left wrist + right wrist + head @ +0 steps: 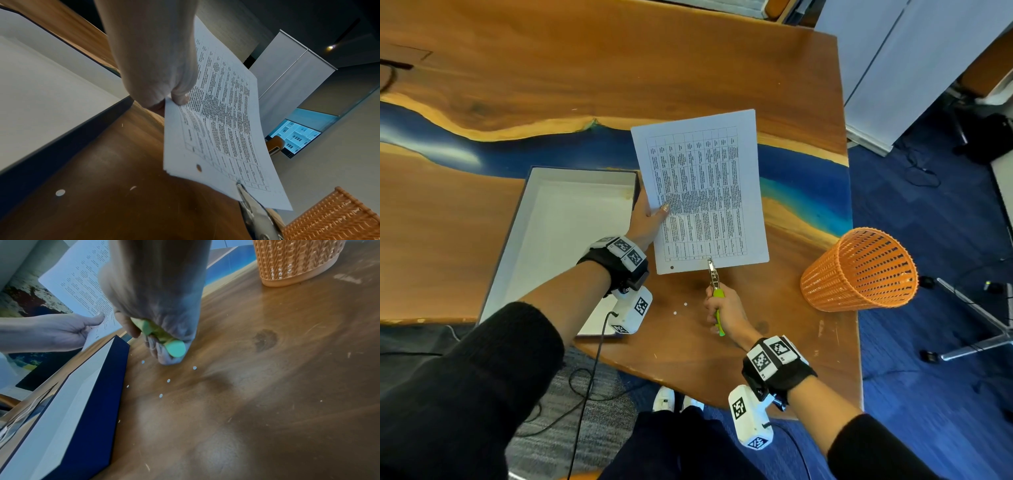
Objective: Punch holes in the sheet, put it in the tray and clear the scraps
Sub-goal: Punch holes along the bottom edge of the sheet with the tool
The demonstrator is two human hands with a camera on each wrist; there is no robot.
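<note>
A printed sheet (pixel 702 192) with a table of text is held above the wooden table, pinched at its left edge by my left hand (pixel 650 216), thumb on top. One punched hole (pixel 198 167) shows near its lower left corner. My right hand (pixel 722 311) grips the green handles of a metal hole punch (pixel 713 274), whose head bites the sheet's near edge at the middle. Several small white paper dots (pixel 168 380) lie on the table under the hands. The white tray (pixel 558 219) with dark outer walls lies to the left.
An orange mesh basket (pixel 859 270) stands at the right, close to the table's (pixel 774 325) right edge. The table's near edge runs just behind my right wrist. Cables hang by my left arm; a white cabinet stands beyond the far right corner.
</note>
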